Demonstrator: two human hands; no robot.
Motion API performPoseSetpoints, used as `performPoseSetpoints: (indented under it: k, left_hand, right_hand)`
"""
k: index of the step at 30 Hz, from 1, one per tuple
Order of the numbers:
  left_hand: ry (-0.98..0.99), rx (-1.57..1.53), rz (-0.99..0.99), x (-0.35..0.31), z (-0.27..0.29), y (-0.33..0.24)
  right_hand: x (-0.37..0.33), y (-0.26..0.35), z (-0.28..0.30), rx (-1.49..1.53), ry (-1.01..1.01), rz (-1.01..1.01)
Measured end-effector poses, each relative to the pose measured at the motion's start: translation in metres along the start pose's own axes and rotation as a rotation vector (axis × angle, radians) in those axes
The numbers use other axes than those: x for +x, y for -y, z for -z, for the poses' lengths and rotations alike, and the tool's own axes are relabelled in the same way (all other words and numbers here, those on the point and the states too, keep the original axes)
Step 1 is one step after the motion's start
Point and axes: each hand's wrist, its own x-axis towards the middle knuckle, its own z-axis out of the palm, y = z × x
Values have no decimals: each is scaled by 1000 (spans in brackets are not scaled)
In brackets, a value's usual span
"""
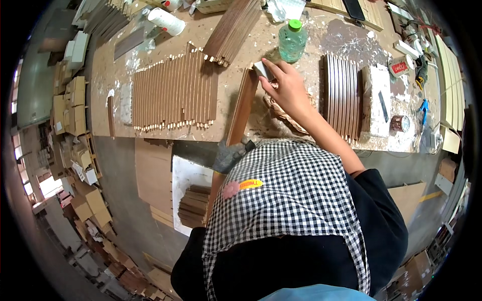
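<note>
My left hand (230, 156), in a grey glove, grips the near end of a brown wooden strip (242, 108) at the table's front edge. The strip runs away from me, tilted slightly right. At its far end my right hand (287, 86), bare, pinches a small grey block (262, 71), which looks like a sanding sponge, against or right beside the strip's tip. Crumpled brown paper (283, 114) lies under my right wrist. Left of the strip, many similar strips (173, 90) lie side by side in a wide row with pale ends.
Beyond the strip lie a stacked bundle of strips (233, 31) and a green-capped bottle (292, 41). To the right are another row of strips (342, 95), a white block (375, 103), a small tin (399, 123) and a white tub (400, 66). A white cup (166, 21) lies far left.
</note>
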Motion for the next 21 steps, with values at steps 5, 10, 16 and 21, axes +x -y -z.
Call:
performPoseSetpoints:
  k: [5, 10, 16, 21]
  left_hand:
    - [-6, 5, 9, -3, -2, -3]
    - [4, 13, 9, 2, -1, -3]
    - [4, 11, 10, 3, -1, -5]
    - [0, 13, 10, 2, -3, -3]
  right_hand:
    - [-2, -7, -8, -38, 29, 0]
    - [0, -4, -4, 30, 31, -81]
    - [-2, -18, -11, -68, 79, -40]
    - [2, -3, -2, -18, 45, -25]
